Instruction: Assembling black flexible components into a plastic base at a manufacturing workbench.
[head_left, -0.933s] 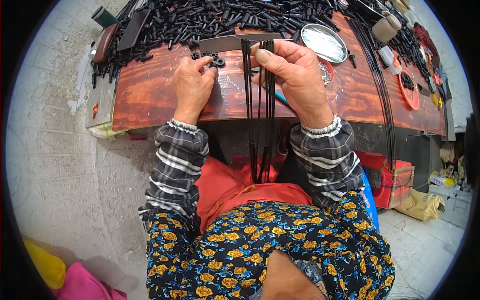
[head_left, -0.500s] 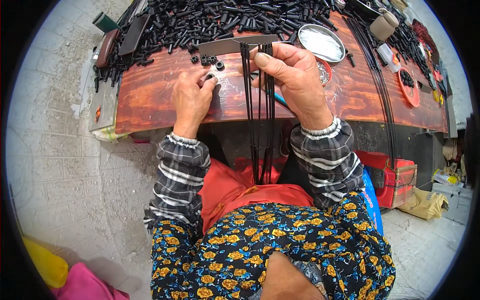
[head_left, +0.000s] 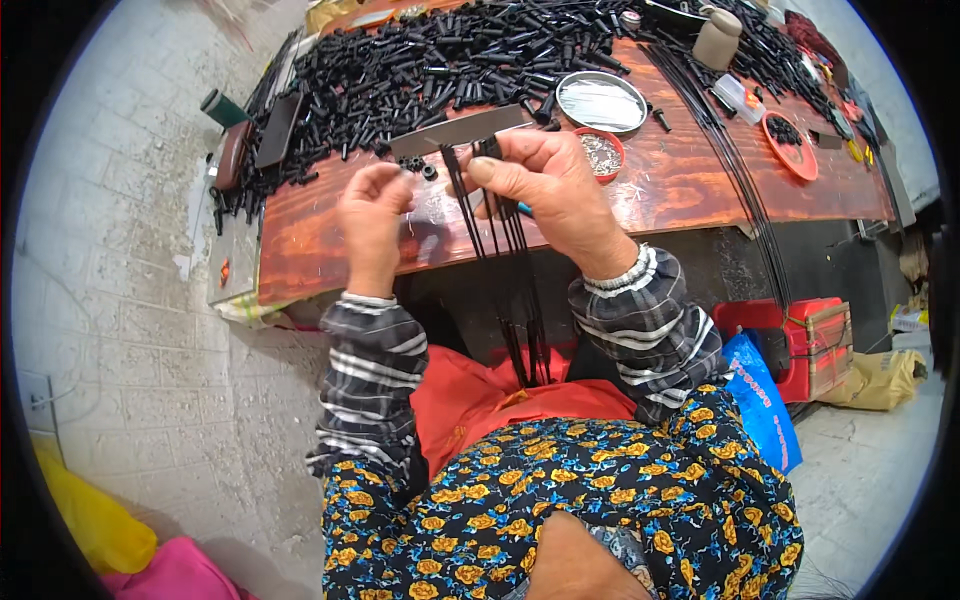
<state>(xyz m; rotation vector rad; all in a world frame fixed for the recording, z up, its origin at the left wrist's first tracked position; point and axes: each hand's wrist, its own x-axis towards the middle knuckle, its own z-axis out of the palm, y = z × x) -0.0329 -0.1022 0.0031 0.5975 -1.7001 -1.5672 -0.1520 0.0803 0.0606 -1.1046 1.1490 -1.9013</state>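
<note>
Lengthwise — black rods [head_left: 514,255] slant down, lower ends at lap [head_left: 455,395].

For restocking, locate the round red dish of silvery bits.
Head view, right of centre: the red dish lies between the right hand and the round grey-rimmed tray.

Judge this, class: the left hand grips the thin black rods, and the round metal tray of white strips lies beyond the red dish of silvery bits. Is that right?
Not quite: the head view shows the right hand gripping the thin black rods, not the left hand. The round metal tray does lie beyond the red dish.
</note>
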